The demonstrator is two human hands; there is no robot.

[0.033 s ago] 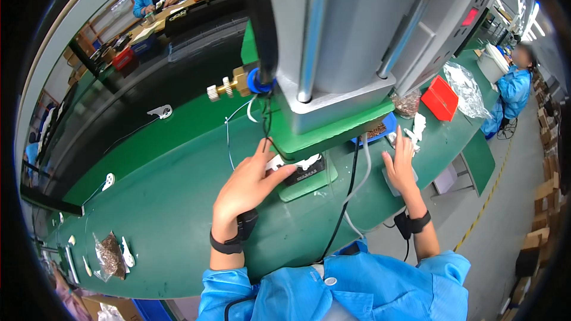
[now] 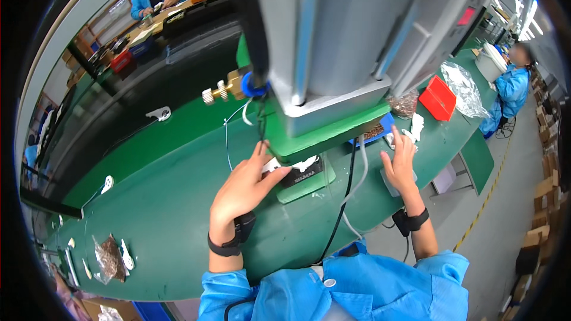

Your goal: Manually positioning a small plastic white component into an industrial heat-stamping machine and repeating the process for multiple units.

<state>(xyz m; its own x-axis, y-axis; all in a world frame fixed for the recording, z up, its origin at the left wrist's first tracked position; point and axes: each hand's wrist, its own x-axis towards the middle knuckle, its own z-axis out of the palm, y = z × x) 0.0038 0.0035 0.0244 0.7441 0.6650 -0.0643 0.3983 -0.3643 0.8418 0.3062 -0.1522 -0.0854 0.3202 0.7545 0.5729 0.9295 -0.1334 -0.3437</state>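
My left hand [image 2: 241, 187] is at a black fixture block [image 2: 304, 173] under the head of a press. Its thumb and index finger close around the left end of a white plastic part [image 2: 272, 165] on the block; the other fingertips are partly hidden. Above them is the press head's green plate [image 2: 327, 141]. My right hand [image 2: 401, 166] is raised in front of a blue tray [image 2: 388, 123] of small brown metal pieces, fingers extended, thumb apart, nothing visible in it. Several white plastic pieces [image 2: 416, 126] lie beyond that hand.
The grey press column [image 2: 345, 30] fills the middle. Cables [image 2: 352, 184] hang over the green bench [image 2: 172, 220]. A red bin [image 2: 439, 100] and clear plastic bag [image 2: 463, 89] sit far right; a bag of brown pieces [image 2: 110, 258] lies left. People in blue work nearby.
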